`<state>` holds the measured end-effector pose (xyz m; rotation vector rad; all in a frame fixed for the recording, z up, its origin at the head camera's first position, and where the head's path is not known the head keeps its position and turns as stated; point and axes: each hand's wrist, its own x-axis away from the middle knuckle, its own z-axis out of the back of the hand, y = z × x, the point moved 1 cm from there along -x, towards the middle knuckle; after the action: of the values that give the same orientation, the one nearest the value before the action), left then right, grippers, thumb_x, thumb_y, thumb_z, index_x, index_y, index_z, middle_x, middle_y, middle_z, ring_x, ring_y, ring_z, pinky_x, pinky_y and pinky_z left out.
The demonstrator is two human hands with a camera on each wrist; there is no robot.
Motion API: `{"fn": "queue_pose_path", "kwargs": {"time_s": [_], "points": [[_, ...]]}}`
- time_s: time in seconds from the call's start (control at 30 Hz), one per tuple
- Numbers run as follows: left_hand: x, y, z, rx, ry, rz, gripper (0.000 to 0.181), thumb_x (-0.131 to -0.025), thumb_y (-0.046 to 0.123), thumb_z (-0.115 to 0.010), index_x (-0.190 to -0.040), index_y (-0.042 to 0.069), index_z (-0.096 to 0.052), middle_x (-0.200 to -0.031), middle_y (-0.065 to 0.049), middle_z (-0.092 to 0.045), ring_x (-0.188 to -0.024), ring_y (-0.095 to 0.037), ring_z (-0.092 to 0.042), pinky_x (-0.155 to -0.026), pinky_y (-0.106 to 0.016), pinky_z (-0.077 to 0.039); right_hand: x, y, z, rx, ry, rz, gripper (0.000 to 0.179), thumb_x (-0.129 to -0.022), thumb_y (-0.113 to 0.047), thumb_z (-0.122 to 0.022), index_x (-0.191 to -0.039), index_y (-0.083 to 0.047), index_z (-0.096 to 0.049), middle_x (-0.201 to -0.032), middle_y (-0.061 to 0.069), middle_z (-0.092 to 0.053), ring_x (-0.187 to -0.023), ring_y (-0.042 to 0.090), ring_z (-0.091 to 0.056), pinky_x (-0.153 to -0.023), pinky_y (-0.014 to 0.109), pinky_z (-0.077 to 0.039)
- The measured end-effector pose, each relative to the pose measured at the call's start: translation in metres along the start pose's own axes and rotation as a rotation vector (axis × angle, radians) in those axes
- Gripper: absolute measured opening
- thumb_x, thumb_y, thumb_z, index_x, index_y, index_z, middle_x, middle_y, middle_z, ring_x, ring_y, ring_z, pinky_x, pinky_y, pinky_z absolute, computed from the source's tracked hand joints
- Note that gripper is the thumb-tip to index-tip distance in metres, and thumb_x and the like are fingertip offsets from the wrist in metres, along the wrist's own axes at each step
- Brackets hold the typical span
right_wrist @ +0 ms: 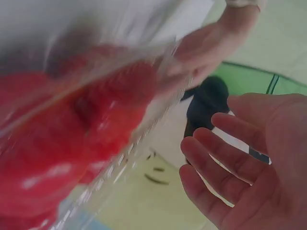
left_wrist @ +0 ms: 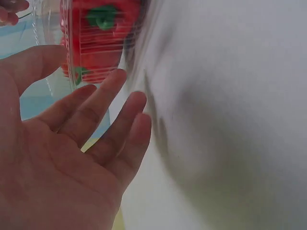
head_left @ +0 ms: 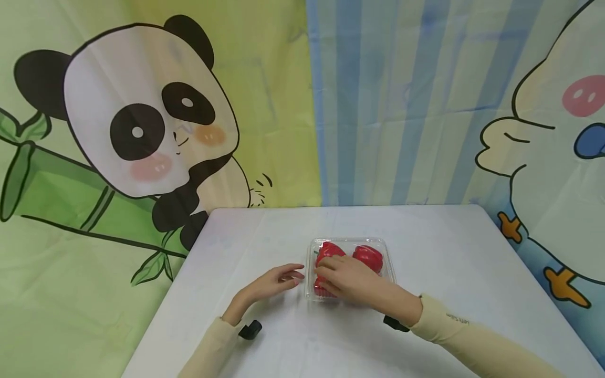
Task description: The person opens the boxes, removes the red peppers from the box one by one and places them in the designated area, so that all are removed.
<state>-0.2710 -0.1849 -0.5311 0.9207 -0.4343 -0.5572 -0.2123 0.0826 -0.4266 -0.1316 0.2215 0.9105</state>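
A clear plastic box (head_left: 388, 262) holding red bell peppers (head_left: 368, 258) sits on the table. My right hand (head_left: 352, 278) is above the box and hides part of the peppers. In the right wrist view its fingers (right_wrist: 225, 158) are loosely spread above the box edge, with nothing between them. Beside the box's left wall is my left hand (head_left: 274, 281), palm turned toward it. The left wrist view has its fingers (left_wrist: 96, 112) spread and empty, close to the box side. Green stems (left_wrist: 102, 17) show through the ribbed plastic there.
The box stands near the middle of a white table (head_left: 255, 236). Behind it hangs a printed cloth with a panda (head_left: 151, 79) and blue stripes (head_left: 350, 105). A black wrist strap piece (head_left: 250, 329) shows below the left wrist.
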Motion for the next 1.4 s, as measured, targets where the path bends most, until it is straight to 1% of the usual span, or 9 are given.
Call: {"fn": "queue_pose_path", "kwargs": {"time_s": [0.2,0.33,0.5,0.57,0.77,1.03,1.17,1.3,1.4], "points": [[0.003,-0.001,-0.007,0.139,-0.055,0.006,0.054,-0.104,0.023,-0.055,-0.154,0.011,-0.039,-0.128,-0.012,-0.067,-0.108,-0.026,-0.068,-0.085,-0.031,-0.056,-0.011,-0.028,-0.017,0.146,0.003,0.092,0.041,-0.086,-0.038,-0.079,-0.121,-0.017,-0.071,-0.103,-0.002,-0.070,-0.092,0.011,-0.068,-0.081,0.024,-0.058],[0.004,-0.003,-0.012,0.216,-0.081,-0.003,0.059,-0.105,0.023,-0.054,-0.157,0.010,-0.031,-0.122,-0.015,-0.069,-0.099,-0.022,-0.069,-0.081,-0.032,-0.058,-0.016,-0.041,-0.031,0.241,-0.020,0.069,0.040,-0.084,-0.040,-0.081,-0.116,-0.018,-0.073,-0.090,-0.004,-0.070,-0.072,0.007,-0.063,-0.066,0.019,-0.056],[0.005,-0.003,-0.018,0.238,-0.093,-0.016,0.067,-0.104,0.027,-0.056,-0.161,0.014,-0.022,-0.122,-0.015,-0.069,-0.097,-0.013,-0.068,-0.082,-0.033,-0.058,-0.019,-0.052,-0.048,0.321,-0.033,-0.009,0.038,-0.084,-0.038,-0.082,-0.115,-0.019,-0.072,-0.077,-0.005,-0.066,-0.053,0.007,-0.047,-0.051,0.021,-0.052],[0.006,-0.002,-0.019,0.236,-0.091,-0.012,0.068,-0.104,0.028,-0.056,-0.161,0.014,-0.021,-0.123,-0.014,-0.070,-0.096,-0.012,-0.068,-0.083,-0.033,-0.058,-0.020,-0.055,-0.052,0.340,-0.035,-0.045,0.041,-0.084,-0.036,-0.082,-0.119,-0.020,-0.070,-0.075,-0.004,-0.065,-0.050,0.008,-0.044,-0.049,0.022,-0.050],[0.007,-0.001,-0.022,0.206,-0.073,0.011,0.068,-0.103,0.029,-0.057,-0.161,0.017,-0.023,-0.123,-0.010,-0.070,-0.096,-0.014,-0.067,-0.084,-0.034,-0.057,-0.021,-0.063,-0.054,0.358,-0.033,-0.120,0.026,-0.079,-0.028,-0.086,-0.101,-0.025,-0.071,-0.066,-0.006,-0.059,-0.049,0.009,-0.041,-0.043,0.022,-0.042],[0.011,0.000,-0.021,0.163,-0.093,-0.013,0.070,-0.103,0.029,-0.056,-0.162,0.018,-0.019,-0.127,-0.009,-0.069,-0.099,-0.015,-0.066,-0.082,-0.030,-0.054,-0.026,-0.065,-0.053,0.330,-0.081,-0.172,0.028,-0.083,-0.030,-0.084,-0.108,-0.020,-0.077,-0.055,-0.006,-0.054,-0.047,0.009,-0.036,-0.043,0.022,-0.043],[0.013,0.001,-0.019,0.177,-0.109,-0.026,0.075,-0.102,0.024,-0.058,-0.163,0.018,-0.014,-0.131,-0.010,-0.067,-0.102,-0.009,-0.066,-0.086,-0.026,-0.053,-0.025,-0.064,-0.055,0.283,-0.095,-0.160,0.030,-0.082,-0.028,-0.084,-0.109,-0.020,-0.074,-0.063,-0.006,-0.060,-0.049,0.008,-0.039,-0.045,0.022,-0.043],[0.013,0.000,-0.020,0.199,-0.125,-0.048,0.081,-0.101,0.019,-0.060,-0.163,0.018,-0.009,-0.132,-0.013,-0.066,-0.107,-0.008,-0.067,-0.091,-0.024,-0.052,-0.024,-0.063,-0.056,0.259,-0.089,-0.132,0.040,-0.081,-0.026,-0.085,-0.118,-0.020,-0.070,-0.067,-0.006,-0.061,-0.050,0.008,-0.039,-0.044,0.020,-0.037],[0.014,0.000,-0.022,0.196,-0.127,-0.057,0.082,-0.101,0.018,-0.061,-0.163,0.018,-0.007,-0.132,-0.014,-0.066,-0.110,-0.008,-0.067,-0.094,-0.023,-0.051,-0.024,-0.062,-0.059,0.260,-0.072,-0.129,0.036,-0.083,-0.024,-0.083,-0.116,-0.020,-0.070,-0.064,-0.006,-0.059,-0.049,0.008,-0.036,-0.043,0.021,-0.032]]}}
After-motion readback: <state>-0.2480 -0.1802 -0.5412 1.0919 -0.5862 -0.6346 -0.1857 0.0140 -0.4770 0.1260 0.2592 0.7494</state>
